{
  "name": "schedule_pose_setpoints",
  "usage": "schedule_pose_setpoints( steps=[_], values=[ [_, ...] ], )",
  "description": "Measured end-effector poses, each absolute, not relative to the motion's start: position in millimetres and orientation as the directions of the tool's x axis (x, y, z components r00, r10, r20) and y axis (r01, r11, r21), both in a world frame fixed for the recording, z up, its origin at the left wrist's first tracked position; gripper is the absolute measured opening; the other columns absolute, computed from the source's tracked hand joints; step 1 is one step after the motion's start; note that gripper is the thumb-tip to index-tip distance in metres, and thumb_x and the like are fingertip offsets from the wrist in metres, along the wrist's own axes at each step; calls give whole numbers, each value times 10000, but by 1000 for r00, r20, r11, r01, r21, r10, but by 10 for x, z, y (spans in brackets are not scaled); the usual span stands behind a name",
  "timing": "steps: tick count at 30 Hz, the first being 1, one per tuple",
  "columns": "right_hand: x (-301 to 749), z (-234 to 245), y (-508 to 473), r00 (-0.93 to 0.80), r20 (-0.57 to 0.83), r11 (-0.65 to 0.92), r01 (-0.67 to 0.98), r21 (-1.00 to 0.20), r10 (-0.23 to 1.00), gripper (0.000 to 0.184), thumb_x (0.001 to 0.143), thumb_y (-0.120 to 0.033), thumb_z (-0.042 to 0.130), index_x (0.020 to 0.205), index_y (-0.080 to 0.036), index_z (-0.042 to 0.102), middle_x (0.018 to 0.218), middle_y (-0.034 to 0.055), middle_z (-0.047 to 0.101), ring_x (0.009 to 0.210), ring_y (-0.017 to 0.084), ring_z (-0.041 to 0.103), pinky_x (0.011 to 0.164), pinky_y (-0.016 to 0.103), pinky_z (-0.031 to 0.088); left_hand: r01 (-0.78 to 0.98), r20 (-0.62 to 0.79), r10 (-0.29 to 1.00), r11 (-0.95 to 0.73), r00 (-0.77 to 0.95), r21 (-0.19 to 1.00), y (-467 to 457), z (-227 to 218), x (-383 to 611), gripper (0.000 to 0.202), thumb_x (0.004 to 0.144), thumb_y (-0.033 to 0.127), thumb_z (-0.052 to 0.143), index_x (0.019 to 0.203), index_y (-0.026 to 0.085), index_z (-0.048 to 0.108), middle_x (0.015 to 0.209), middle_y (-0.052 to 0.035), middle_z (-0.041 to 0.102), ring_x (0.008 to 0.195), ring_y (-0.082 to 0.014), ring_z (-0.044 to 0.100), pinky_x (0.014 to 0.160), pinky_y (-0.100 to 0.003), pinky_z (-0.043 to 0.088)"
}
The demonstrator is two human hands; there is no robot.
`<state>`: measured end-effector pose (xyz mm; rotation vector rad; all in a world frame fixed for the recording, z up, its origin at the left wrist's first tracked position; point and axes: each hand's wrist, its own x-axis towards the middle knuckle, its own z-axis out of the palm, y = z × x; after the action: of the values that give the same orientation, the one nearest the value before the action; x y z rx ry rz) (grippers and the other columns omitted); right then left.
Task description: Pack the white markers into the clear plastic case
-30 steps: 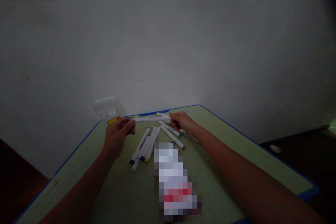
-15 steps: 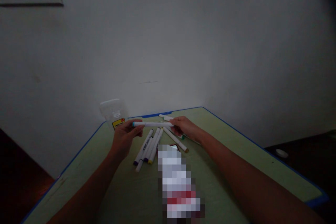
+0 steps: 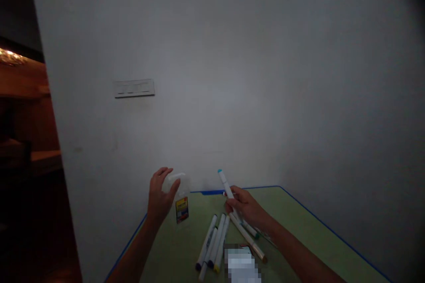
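My right hand (image 3: 245, 207) grips a white marker (image 3: 225, 183) near its lower end, and the marker stands almost upright with its teal tip up. My left hand (image 3: 161, 196) is raised with its fingers apart, its thumb against the lid of a transparent plastic box (image 3: 181, 190) with a yellow label. Below my right hand, a tan-capped white marker (image 3: 247, 236) lies on the green table (image 3: 172, 252), beside several parallel white markers (image 3: 212, 241). A pixelated object (image 3: 241, 265) at the bottom cannot be identified.
The table has a blue edge (image 3: 328, 230) and its far corner meets a pale wall. A white wall plate (image 3: 134, 88) is mounted above it. A dark opening with wooden surfaces (image 3: 23, 110) lies to the left of the wall.
My view has tilted up, lowering the table in the picture. My left hand has let go of the teal-tipped marker and moved to the box. My right hand alone holds the marker, now turned upright.
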<state>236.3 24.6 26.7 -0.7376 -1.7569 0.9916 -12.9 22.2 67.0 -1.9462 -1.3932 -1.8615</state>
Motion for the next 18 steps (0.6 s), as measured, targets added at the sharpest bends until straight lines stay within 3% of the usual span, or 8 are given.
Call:
schedule_pose_setpoints(
  steps=[3, 6, 9, 11, 14, 18],
  values=[
    [2155, 419, 391, -365, 360, 406, 53, -912, 859, 147, 685, -302, 436, 758, -182, 391, 577, -21, 515, 438, 113, 465, 414, 215, 347, 599, 685, 708, -479, -169, 642, 491, 657, -372, 479, 607, 398, 623, 1019, 166, 547, 1156, -107, 478, 1126, -265, 405, 953, -403, 311],
    [1861, 505, 503, -364, 342, 433, 208, -877, 866, 102, 720, -265, 403, 761, -173, 423, 629, -7, 521, 441, 112, 481, 409, 219, 361, 459, 506, 858, -418, -83, 784, 621, 599, -449, 536, 571, 401, 655, 1027, 145, 536, 1000, -98, 579, 919, -255, 548, 793, -360, 434],
    [1583, 513, 518, -428, 411, 569, 363, -738, 805, 145, 751, -216, 403, 854, -172, 495, 741, 28, 567, 661, 156, 555, 567, 263, 427, 326, 429, 899, -379, -93, 866, 601, 597, -436, 560, 574, 439, 655, 1023, 136, 516, 862, -70, 614, 757, -215, 585, 664, -304, 462],
    [1444, 491, 469, -483, 444, 644, 418, -640, 755, 202, 740, -184, 437, 927, -185, 513, 951, 63, 573, 910, 189, 528, 728, 300, 416, 255, 392, 910, -350, -137, 901, 544, 633, -405, 565, 576, 474, 646, 1003, 132, 510, 819, -63, 605, 724, -200, 583, 613, -281, 459],
    [1326, 448, 347, -552, 413, 683, 492, -540, 724, 236, 725, -169, 472, 955, -186, 523, 1243, 86, 421, 1125, 221, 397, 859, 330, 351, 155, 277, 942, -250, -191, 956, 458, 723, -356, 561, 595, 564, 589, 953, 139, 508, 826, -75, 588, 698, -194, 592, 544, -260, 442],
    [1314, 439, 181, -585, 375, 694, 567, -444, 719, 226, 739, -155, 453, 954, -192, 509, 1397, 64, 173, 1101, 225, 434, 853, 331, 356, 43, 82, 972, -74, -221, 996, 420, 845, -373, 669, 592, 715, 443, 971, 166, 498, 943, -113, 580, 678, -216, 612, 485, -263, 416]
  ],
)
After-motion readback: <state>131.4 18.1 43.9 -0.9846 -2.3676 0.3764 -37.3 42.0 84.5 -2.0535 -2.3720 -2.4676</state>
